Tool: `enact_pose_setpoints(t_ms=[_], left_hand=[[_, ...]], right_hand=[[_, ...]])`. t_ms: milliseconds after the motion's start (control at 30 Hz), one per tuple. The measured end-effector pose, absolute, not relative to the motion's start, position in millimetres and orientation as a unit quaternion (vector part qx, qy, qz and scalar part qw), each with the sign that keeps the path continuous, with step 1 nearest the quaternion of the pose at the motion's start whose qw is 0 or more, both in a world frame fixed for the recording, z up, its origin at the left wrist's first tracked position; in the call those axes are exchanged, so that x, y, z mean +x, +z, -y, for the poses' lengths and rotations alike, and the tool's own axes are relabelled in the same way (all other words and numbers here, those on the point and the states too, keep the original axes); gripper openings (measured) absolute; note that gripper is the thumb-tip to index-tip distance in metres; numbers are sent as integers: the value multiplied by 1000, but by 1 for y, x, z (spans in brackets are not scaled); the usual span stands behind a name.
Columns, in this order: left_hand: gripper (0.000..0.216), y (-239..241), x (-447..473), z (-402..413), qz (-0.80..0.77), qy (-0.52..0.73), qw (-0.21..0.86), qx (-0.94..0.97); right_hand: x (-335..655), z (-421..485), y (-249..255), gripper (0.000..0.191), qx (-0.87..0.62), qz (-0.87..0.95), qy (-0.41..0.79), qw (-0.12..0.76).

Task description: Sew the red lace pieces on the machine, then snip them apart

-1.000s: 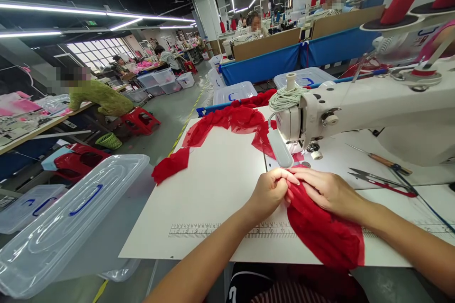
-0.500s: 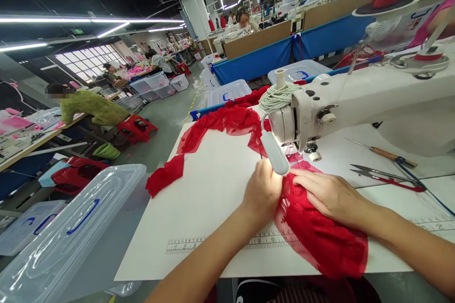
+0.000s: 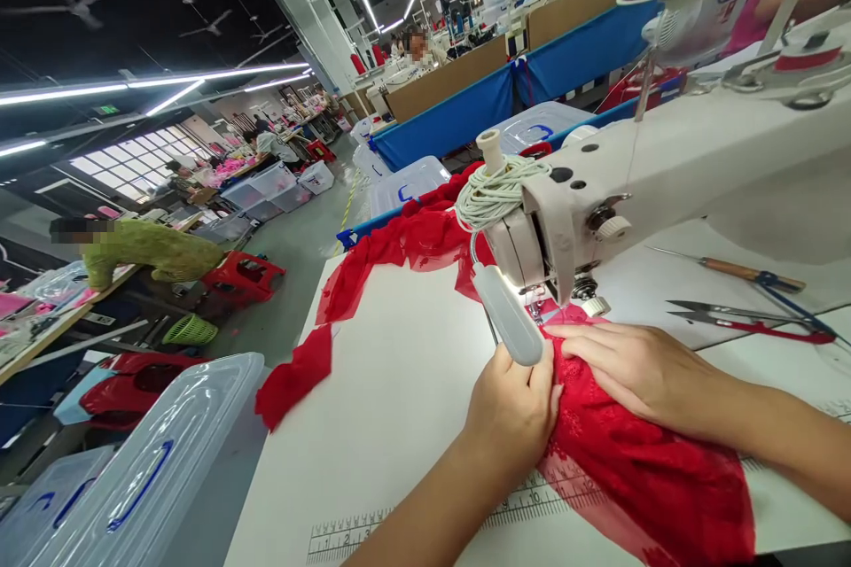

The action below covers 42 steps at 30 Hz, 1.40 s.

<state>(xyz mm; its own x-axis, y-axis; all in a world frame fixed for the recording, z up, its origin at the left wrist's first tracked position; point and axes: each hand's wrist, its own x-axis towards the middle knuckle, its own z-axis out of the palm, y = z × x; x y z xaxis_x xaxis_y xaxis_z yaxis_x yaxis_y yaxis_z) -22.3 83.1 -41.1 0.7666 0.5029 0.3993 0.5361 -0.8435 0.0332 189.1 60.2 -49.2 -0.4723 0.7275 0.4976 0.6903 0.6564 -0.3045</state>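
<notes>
Red lace fabric (image 3: 655, 469) with a sheer edge lies on the white table under both hands and runs up to the needle area of a white sewing machine (image 3: 665, 195). My left hand (image 3: 511, 403) is closed at the fabric's left edge, its fingers curled and the fingertips partly hidden behind the grey lamp (image 3: 511, 319). My right hand (image 3: 642, 368) lies flat on the fabric, fingers stretched out towards the presser foot (image 3: 535, 308). Beyond the needle, more red fabric (image 3: 392, 244) trails in a curve over the table's far left side.
Scissors with red handles (image 3: 751, 319) and a wooden-handled awl (image 3: 751, 273) lie right of the needle. A printed ruler (image 3: 352, 536) runs along the table's near side. Clear lidded boxes (image 3: 166, 452) stand at left. Other people sit at tables further back.
The camera view has tilted and shifted, so the machine and table sit differently in the picture. Both hands stay at the fabric near the needle; its near end shows further down and right.
</notes>
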Motion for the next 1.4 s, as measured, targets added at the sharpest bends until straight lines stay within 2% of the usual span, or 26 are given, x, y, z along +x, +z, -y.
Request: enact_pose_setpoints(t_ms=[200, 567, 867, 1067, 1400], left_hand=[[34, -41, -21, -83, 287, -205, 93, -931], [32, -40, -23, -86, 300, -187, 99, -930], [32, -39, -23, -88, 301, -173, 84, -934], [38, -36, -24, -88, 289, -188, 88, -935], [27, -34, -23, -89, 301, -176, 103, -932]], right_hand=[[189, -62, -52, 37, -426, 853, -10, 301], [187, -62, -52, 40, -454, 843, -32, 287], [186, -63, -47, 40, -466, 837, -5, 287], [187, -61, -50, 42, -458, 840, -43, 288], [184, -61, -47, 40, -453, 844, -77, 278]])
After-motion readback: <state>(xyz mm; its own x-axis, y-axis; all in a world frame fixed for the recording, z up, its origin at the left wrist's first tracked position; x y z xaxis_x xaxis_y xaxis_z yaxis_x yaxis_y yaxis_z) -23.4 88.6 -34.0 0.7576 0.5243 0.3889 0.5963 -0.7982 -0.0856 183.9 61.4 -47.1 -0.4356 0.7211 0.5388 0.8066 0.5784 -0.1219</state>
